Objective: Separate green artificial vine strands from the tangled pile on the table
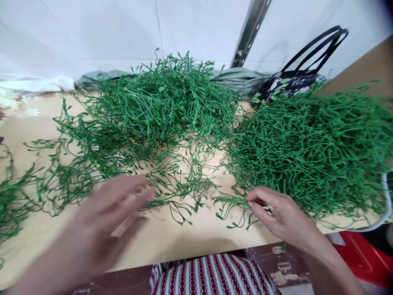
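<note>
My right hand pinches one end of a green artificial stem, whose thin branches spread leftward over the table. My left hand, smeared by motion, is above the table's front part, its fingers stretched and apart. By its fingertips lie other loose green stems; I see none in the hand. A large heap of the same stems fills the right side, just beyond my right hand. Another heap lies at the back middle and thins out toward the left.
The pale wooden table stands against a white wall. A dark bag with black handles sits at the back right beside a cardboard panel. White flower pieces lie at far left. A red stool is below right.
</note>
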`<state>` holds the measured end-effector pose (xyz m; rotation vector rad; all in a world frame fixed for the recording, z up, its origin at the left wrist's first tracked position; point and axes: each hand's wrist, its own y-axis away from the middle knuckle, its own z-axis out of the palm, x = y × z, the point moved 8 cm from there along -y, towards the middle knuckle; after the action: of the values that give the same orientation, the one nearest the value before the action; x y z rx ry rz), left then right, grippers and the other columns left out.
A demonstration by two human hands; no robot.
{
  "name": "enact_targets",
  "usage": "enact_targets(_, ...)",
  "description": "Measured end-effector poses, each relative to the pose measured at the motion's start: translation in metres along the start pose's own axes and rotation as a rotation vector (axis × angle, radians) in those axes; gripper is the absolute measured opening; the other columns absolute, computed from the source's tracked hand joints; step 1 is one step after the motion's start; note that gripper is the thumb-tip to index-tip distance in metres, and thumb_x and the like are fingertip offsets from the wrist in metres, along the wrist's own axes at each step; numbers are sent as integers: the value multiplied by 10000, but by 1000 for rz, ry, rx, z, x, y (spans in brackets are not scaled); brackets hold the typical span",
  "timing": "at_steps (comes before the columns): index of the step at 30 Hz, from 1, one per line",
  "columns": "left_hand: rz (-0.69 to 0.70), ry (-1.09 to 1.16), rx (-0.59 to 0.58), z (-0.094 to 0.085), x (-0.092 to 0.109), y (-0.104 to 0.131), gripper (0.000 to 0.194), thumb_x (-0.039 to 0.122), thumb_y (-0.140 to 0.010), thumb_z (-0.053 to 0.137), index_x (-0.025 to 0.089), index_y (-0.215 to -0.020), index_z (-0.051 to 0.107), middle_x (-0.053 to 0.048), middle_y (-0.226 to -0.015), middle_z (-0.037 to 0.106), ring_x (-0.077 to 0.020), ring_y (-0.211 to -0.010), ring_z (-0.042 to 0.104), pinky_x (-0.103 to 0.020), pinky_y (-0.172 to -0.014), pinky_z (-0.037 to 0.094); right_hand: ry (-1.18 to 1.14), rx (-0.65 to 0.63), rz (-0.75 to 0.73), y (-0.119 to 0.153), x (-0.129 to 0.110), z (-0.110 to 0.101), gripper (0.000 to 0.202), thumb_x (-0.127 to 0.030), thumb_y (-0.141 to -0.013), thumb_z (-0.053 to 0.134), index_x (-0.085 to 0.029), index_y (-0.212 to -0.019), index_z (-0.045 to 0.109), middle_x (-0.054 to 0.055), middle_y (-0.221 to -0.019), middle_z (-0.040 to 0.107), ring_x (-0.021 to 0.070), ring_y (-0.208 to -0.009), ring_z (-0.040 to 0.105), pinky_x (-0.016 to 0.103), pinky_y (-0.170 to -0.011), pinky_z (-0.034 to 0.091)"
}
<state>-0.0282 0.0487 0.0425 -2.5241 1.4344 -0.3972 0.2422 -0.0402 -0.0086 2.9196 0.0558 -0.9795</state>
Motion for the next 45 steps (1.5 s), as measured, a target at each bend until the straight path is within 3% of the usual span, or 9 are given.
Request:
enact_targets(3,115,-11,-132,63,66,-30,434,330,-815,521,251,-1237,459,-59,-1270,509,-263,-1189,416,-472,-1006,305,-109,-23,-48,-3,-12,1,74,-171,-834,443,-196,-797,503,-15,-703,514,102,-628,470,221,-569,359)
enact_targets(8,173,-131,-110,114,72,-21,249,81,-804,463,167,-1000,590,-68,-1081,598,-249,-1073,481,-463,-951,345,-513,181,59,-6,1,-24,70,-205,-803,490,-205,-749,534,-12,-654,481,101,-564,438,209,-499,351)
enact_targets(12,300,-113,-16,102,63,-5,195,45,-800,439,116,-886,600,-80,-976,620,-216,-958,526,-408,-893,409,-918,462,219,-8,27,-38,62,-264,-696,583,-203,-697,569,-8,-621,474,98,-513,430,202,-448,356)
enact_targets(16,329,-121,207,71,55,-5,110,65,-787,507,102,-871,568,-125,-991,627,-240,-947,542,-426,-818,458,-1040,476,295,-13,35,-28,97,-267,-655,603,-196,-711,570,-21,-582,461,84,-466,399,198,-427,351)
enact_targets(18,360,-107,250,65,55,-7,85,78,-766,555,114,-843,550,-154,-1065,606,-255,-967,542,-436,-799,469,-936,399,262,-14,29,-23,47,-231,-696,571,-192,-718,557,-19,-597,468,90,-504,410,199,-460,349)
enact_targets(22,416,-70,282,64,61,-14,179,93,-743,600,133,-904,532,-131,-1004,621,-219,-937,550,-407,-799,472,-597,18,85,-19,-7,-5,99,-178,-770,485,-179,-676,516,-13,-619,453,102,-571,402,214,-511,319)
enact_targets(27,421,-55,142,79,72,-32,112,94,-820,483,143,-894,551,-48,-815,629,-159,-802,546,-367,-775,449,-619,-164,-43,-29,-38,7,103,-198,-796,456,-174,-705,498,-8,-641,448,103,-581,401,225,-533,332)
enact_targets(36,556,-95,82,94,110,-23,195,72,-825,444,117,-956,582,-69,-1017,624,-166,-988,526,-386,-995,328,-1142,-135,47,-56,-37,32,155,-319,-757,584,-180,-770,515,3,-721,553,117,-662,531,258,-664,430)
enact_targets(45,157,22,19,101,107,-41,283,158,-837,408,214,-1083,534,-66,-1157,580,-214,-1077,496,-375,-864,403,-1177,-131,76,-47,-46,30,143,-299,-732,597,-178,-741,522,2,-662,548,122,-609,541,253,-602,450)
